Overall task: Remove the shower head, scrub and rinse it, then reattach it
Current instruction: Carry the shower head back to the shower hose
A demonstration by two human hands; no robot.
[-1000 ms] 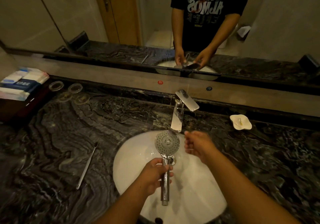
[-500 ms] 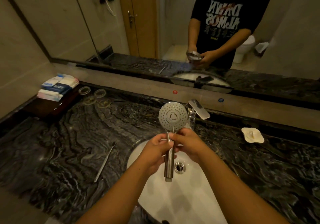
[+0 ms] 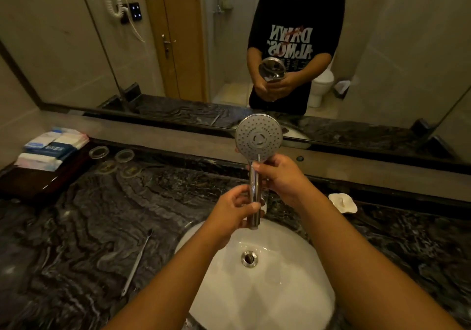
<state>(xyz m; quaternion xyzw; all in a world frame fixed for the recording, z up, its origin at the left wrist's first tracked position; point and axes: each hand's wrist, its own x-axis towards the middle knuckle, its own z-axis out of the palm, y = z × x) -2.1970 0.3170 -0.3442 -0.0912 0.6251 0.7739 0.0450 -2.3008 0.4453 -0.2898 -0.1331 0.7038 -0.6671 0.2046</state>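
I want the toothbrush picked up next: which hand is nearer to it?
Left. The left hand grips the shower head handle's lower end, nearer the toothbrush; the right hand holds higher, farther right.

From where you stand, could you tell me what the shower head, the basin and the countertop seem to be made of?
Shower head: chrome-look handle, mirror-bright; matte grey spray face. Metal or plated plastic, I cannot tell.
Basin: glossy white, likely glazed ceramic, with soft highlights.
Countertop: polished dark stone with pale wavy veins, probably marble or an imitation.

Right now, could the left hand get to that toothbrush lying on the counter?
Probably yes, once it lets go: the left hand grips the shower head handle, but the toothbrush lies uncovered on the counter to its left.
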